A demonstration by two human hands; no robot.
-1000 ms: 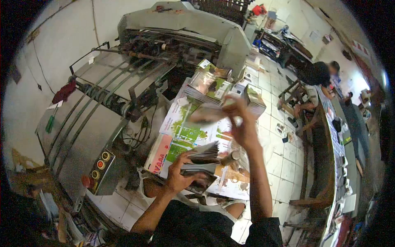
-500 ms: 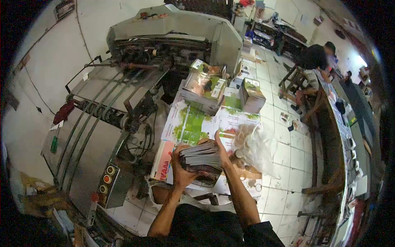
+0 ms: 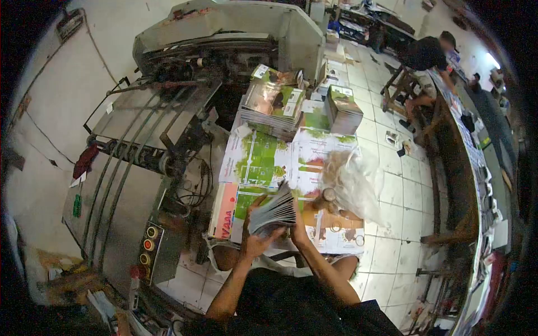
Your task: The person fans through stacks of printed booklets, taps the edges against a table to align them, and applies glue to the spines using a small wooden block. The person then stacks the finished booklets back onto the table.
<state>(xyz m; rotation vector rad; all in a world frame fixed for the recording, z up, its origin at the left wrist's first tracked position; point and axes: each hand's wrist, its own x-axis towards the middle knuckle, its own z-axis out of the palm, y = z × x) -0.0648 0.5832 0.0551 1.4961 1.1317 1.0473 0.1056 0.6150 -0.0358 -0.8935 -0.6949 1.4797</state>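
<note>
A thick bundle of booklets (image 3: pixel 273 214) is held up between both hands, its edges fanned out and tilted. My left hand (image 3: pixel 255 235) grips the bundle's left side and lower end, fingers wrapped round it. On the right side my right hand (image 3: pixel 298 228) presses against the bundle. Beneath it lies a table covered with printed green and white sheets (image 3: pixel 263 162). Beyond the hands stand a large stack of booklets (image 3: pixel 273 106) and a smaller stack (image 3: pixel 343 109). Crumpled clear plastic (image 3: pixel 352 187) lies to the right, beside a roll of tape (image 3: pixel 328 194).
A large grey machine (image 3: pixel 129 145) with long rods and a button panel (image 3: pixel 148 245) stands at the left. On the right, a person (image 3: pixel 428 56) sits at a long workbench (image 3: pixel 465 168). Papers (image 3: pixel 392 138) lie on the tiled floor.
The bundle has tilted and its edges have spread into a fan, with both hands still on it. The person at the bench has an arm stretched further over it. The view has shifted slightly.
</note>
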